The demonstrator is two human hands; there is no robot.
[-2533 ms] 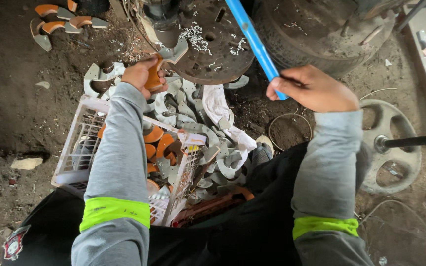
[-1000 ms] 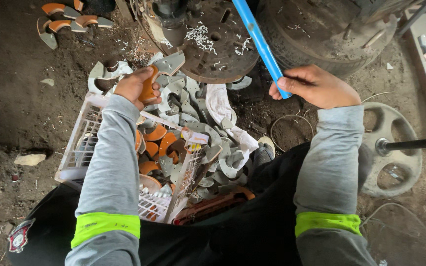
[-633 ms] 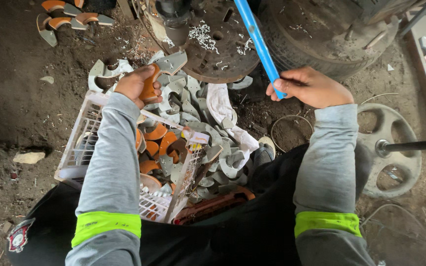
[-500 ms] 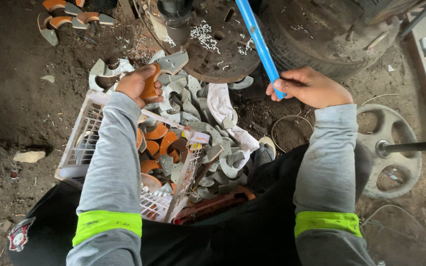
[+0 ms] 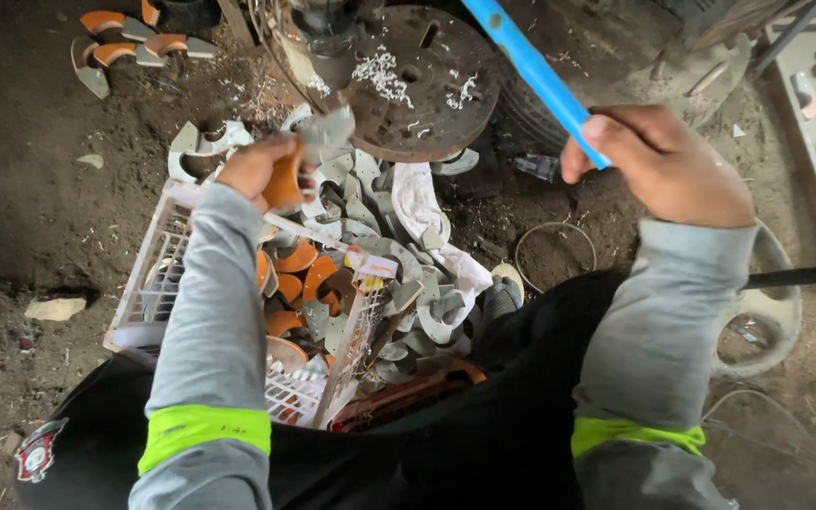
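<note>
Far left, floor: dirt floor (image 5: pixel 40 189) is lying dark and littered, with a pale stone chip (image 5: pixel 54 308) sitting on it near the crate.
Crate: white plastic crate (image 5: pixel 158 274) is resting on the floor at the person's knees, holding orange and grey curved metal pieces (image 5: pixel 309 279).
Left hand: left hand (image 5: pixel 271 170) is hovering above the crate's far edge, its grip pinching a curved orange-and-grey piece (image 5: pixel 306 156) between thumb and fingers, just beside the round plate.
Middle: rusty round plate (image 5: pixel 422 80) is carrying white metal shavings, and a heap of grey pieces (image 5: pixel 399 283) with a white rag (image 5: pixel 422 203) is lying below it.
Right hand: right hand (image 5: pixel 668 165) is wrapping its grip tight around a blue handle (image 5: pixel 531 71) that is slanting up and to the left.
Far right: grey wheel (image 5: pixel 772 316) is lying flat on the floor.
</note>
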